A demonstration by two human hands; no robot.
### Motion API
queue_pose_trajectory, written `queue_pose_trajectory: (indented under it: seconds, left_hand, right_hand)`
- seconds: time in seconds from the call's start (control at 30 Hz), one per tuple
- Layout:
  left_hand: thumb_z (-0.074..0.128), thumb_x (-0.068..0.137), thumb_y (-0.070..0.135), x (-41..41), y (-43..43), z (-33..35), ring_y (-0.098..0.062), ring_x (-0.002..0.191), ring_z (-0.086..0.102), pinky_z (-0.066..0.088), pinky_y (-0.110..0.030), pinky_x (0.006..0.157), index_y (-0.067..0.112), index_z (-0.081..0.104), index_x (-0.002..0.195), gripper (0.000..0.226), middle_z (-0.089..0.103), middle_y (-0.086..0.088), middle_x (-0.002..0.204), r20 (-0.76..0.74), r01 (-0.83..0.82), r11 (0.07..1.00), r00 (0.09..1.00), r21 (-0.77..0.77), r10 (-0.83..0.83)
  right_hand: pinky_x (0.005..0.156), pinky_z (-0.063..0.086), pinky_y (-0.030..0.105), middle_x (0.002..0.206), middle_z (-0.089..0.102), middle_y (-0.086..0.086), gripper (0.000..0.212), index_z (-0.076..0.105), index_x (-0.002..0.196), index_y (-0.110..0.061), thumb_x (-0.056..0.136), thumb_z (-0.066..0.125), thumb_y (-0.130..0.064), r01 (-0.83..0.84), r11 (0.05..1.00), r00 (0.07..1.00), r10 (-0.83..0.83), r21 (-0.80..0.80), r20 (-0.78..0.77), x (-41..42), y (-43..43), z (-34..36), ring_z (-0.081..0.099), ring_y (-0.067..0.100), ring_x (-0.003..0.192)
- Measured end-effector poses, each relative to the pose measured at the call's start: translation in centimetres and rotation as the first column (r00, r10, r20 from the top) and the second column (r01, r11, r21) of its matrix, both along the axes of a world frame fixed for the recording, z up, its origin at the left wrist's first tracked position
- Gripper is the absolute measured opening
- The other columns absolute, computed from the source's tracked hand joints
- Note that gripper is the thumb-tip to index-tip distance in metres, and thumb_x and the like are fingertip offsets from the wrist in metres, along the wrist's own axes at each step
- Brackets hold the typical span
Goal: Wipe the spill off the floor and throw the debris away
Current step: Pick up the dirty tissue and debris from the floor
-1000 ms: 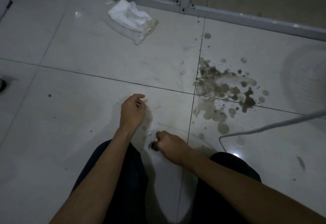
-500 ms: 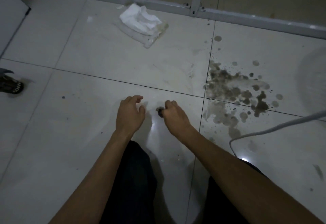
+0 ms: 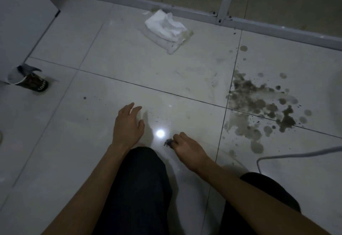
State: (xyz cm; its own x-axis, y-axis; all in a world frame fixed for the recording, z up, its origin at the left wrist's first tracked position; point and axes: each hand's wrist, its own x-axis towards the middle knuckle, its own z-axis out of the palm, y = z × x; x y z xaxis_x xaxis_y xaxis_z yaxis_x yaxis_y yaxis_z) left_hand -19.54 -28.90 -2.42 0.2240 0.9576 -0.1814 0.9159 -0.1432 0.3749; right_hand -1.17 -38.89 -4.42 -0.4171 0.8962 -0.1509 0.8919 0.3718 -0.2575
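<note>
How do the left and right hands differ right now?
The left hand is open and empty, fingers spread; the right hand pinches a small dark clump of debris. The left hand reaches farther forward; the right hand stays nearer the knee. Both are low over the floor.

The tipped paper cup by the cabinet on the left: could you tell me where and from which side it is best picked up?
Probably around its dark side wall. The paper cup lies on its side on the floor tile, open white mouth toward the cabinet, base toward the room. Coming from above with the free left hand, fingers spanning the wall mid-length, avoids the torn rim.
</note>
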Motion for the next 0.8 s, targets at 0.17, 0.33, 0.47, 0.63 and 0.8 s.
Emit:
queue_pose_trajectory:
  seconds: [0.17,0.33,0.47,0.63,0.8]
  left_hand:
    - [0.057,0.086,0.011,-0.6,1.2,-0.6,-0.036,0.133,0.033,0.029,-0.047,0.111,0.007,0.046,0.133,0.049,0.038,-0.019,0.145,0.017,-0.034,0.999,0.999,-0.004,0.034]
    - [0.057,0.086,0.012,-1.7,2.1,-0.8,-0.036,0.132,0.035,0.028,-0.044,0.111,0.004,0.046,0.132,0.048,0.040,-0.022,0.143,0.014,-0.033,0.999,0.999,0.019,0.033]
    - [0.058,0.084,0.009,-2.7,2.7,-0.6,-0.037,0.131,0.034,0.028,-0.045,0.110,0.004,0.045,0.132,0.050,0.039,-0.022,0.143,-0.005,-0.029,0.999,1.000,0.020,0.029]
    - [0.058,0.084,0.008,-2.5,3.0,-0.7,-0.038,0.132,0.033,0.028,-0.047,0.111,0.004,0.045,0.132,0.050,0.039,-0.021,0.143,0.008,-0.010,1.000,1.000,0.018,0.010]
    - [0.057,0.084,0.008,0.6,2.6,-0.8,-0.036,0.133,0.033,0.029,-0.045,0.112,0.004,0.045,0.133,0.050,0.038,-0.021,0.144,0.076,0.045,0.999,0.996,0.009,-0.046]
  right_hand:
    - [0.074,0.045,0.034,0.111,0.058,0.014,0.040,0.058,0.117,0.000,0.081,0.044,0.009,0.068,0.995,0.996,-0.071,-0.067,-0.053,-4.3,4.8,-1.0,0.054,0.031,0.102]
    - [0.089,0.042,0.039,0.125,0.048,0.019,0.039,0.050,0.123,-0.001,0.087,0.040,0.009,0.189,0.981,0.977,-0.193,-0.047,-0.086,-6.8,12.0,-1.9,0.043,0.034,0.114]
    - [0.082,0.046,0.038,0.118,0.051,0.020,0.039,0.055,0.119,0.000,0.082,0.045,0.013,0.326,0.945,0.942,-0.325,0.005,-0.084,-4.6,14.2,-1.5,0.047,0.035,0.109]
    - [0.067,0.039,0.035,0.103,0.055,0.025,0.024,0.058,0.104,0.005,0.082,0.050,0.012,0.428,0.904,0.891,-0.423,-0.008,-0.164,-1.0,11.0,-1.2,0.054,0.037,0.094]
    - [0.067,0.046,0.038,0.101,0.056,0.020,0.023,0.061,0.107,0.001,0.087,0.050,0.004,0.238,0.966,0.950,-0.253,-0.104,-0.181,0.2,4.1,-2.1,0.053,0.034,0.088]
